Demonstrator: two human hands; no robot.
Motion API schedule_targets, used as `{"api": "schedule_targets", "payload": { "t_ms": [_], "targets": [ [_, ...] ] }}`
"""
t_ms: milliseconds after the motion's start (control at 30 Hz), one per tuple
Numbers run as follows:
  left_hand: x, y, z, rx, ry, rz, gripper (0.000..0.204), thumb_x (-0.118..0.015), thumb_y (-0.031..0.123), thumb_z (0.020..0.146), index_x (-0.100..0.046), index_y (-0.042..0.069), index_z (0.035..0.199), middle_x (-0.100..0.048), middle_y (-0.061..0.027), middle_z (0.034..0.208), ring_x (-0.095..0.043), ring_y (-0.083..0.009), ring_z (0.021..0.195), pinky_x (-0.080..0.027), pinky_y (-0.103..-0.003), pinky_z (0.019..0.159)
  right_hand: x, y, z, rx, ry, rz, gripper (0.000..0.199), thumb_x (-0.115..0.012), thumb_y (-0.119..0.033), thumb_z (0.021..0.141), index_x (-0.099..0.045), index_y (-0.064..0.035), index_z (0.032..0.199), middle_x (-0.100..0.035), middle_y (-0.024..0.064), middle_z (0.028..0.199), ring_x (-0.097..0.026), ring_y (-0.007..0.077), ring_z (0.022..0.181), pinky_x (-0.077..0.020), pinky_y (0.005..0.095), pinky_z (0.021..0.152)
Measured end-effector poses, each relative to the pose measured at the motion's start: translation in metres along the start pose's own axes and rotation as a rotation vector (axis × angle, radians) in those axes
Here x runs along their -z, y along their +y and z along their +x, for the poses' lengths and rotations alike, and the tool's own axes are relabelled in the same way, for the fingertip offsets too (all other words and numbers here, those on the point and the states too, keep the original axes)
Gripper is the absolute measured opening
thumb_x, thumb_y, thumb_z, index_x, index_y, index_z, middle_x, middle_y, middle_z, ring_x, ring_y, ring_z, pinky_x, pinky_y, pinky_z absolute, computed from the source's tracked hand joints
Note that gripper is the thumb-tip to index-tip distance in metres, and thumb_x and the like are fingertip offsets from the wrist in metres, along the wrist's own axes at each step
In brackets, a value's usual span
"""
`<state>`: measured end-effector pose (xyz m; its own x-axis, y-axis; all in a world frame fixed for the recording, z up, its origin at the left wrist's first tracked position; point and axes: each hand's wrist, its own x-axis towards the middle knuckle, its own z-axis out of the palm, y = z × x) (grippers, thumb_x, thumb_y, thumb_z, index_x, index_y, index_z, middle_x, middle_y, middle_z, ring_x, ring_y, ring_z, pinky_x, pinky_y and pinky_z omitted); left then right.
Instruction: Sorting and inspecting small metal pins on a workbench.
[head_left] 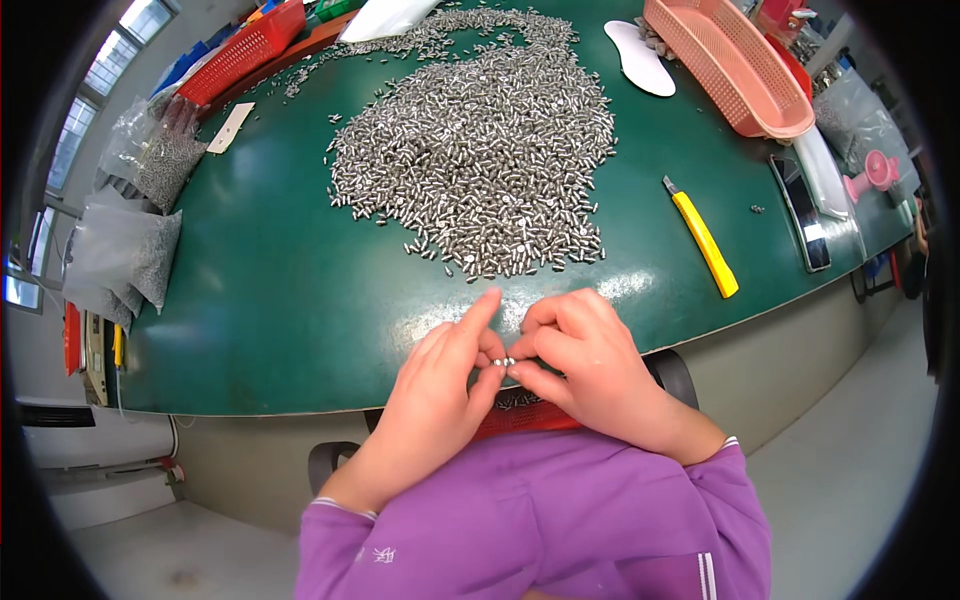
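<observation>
From the head view, both hands meet at the near edge of the green surface (280, 330), just over the person's lap. The left hand (440, 385) and the right hand (585, 370) pinch between them a small silvery metal piece (503, 362), thumb and forefinger of each closing on it from either side. Its long axis runs roughly left to right, along the near edge, so each hand holds one end; neither is clearly nearer, since the piece sits at the meeting of the fingertips. Whether it is one part or two being joined is too small to tell.

Straight ahead of the hands, toward the middle and far edge of the surface, lies a broad heap of small metal pins (480, 150), its nearest stragglers just beyond the fingertips. Below the hands, a red tray (525, 415) with a few such pieces shows at the lap.

Toward the right edge lie a yellow utility knife (702, 238), a dark phone (800, 212) and a pink mesh basket (730, 65). At the left edge sit clear bags of pins (125, 250).
</observation>
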<state>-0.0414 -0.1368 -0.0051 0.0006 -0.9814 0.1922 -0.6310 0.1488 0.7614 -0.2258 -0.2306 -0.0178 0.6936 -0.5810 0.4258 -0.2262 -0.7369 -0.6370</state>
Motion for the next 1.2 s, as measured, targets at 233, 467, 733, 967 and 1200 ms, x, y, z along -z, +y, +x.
{"api": "schedule_targets", "payload": {
  "t_ms": [233,467,733,967,1200],
  "targets": [
    [0.02,0.018,-0.005,-0.018,-0.256,-0.096,0.079,-0.075,-0.007,0.08,-0.046,0.005,0.152,-0.067,-0.0086,0.102,-0.063,-0.0228,0.089,-0.054,-0.035,0.082,0.027,-0.002,-0.009,0.052,-0.156,0.019,0.021,-0.081,-0.019,0.08,-0.071,-0.012,0.097,-0.061,0.0032,0.103,-0.059,0.0279,0.1,-0.0472,0.0425,0.089],
    [0.005,-0.01,0.027,0.069,0.194,0.221,0.069,-0.077,0.002,0.084,-0.047,-0.001,0.147,-0.057,-0.0204,0.13,-0.057,-0.0395,0.115,-0.049,-0.047,0.1,0.025,0.016,0.021,-0.117,0.092,-0.254,0.033,-0.076,-0.009,0.085,-0.066,-0.0037,0.116,-0.063,0.0127,0.109,-0.062,0.0348,0.101,-0.0528,0.0438,0.087],
    [-0.008,-0.015,0.042,0.053,0.209,0.228,0.056,-0.077,-0.001,0.083,-0.059,0.003,0.136,-0.058,-0.0099,0.12,-0.06,-0.0197,0.093,-0.053,-0.032,0.081,0.004,0.016,0.036,-0.143,0.05,-0.064,0.035,-0.069,0.0,0.086,-0.063,0.0016,0.121,-0.061,0.0179,0.112,-0.063,0.0389,0.102,-0.0535,0.0459,0.088],
    [-0.012,-0.007,0.029,-0.013,0.179,0.04,0.06,-0.074,-0.005,0.083,-0.055,0.001,0.139,-0.057,-0.014,0.123,-0.063,-0.0249,0.094,-0.054,-0.039,0.084,0.0,0.009,0.025,-0.047,0.052,0.093,0.035,-0.068,0.004,0.086,-0.065,-0.0015,0.12,-0.062,0.0152,0.114,-0.063,0.037,0.1,-0.0537,0.045,0.085],
    [-0.013,-0.013,0.016,-0.046,0.23,0.074,0.063,-0.076,-0.008,0.08,-0.058,0.005,0.139,-0.06,-0.0099,0.117,-0.061,-0.0192,0.096,-0.053,-0.032,0.083,0.008,0.012,0.014,-0.138,0.033,0.077,0.026,-0.073,-0.001,0.084,-0.068,-0.005,0.109,-0.061,0.0116,0.105,-0.063,0.0331,0.097,-0.0533,0.0433,0.082]
  ]
}}
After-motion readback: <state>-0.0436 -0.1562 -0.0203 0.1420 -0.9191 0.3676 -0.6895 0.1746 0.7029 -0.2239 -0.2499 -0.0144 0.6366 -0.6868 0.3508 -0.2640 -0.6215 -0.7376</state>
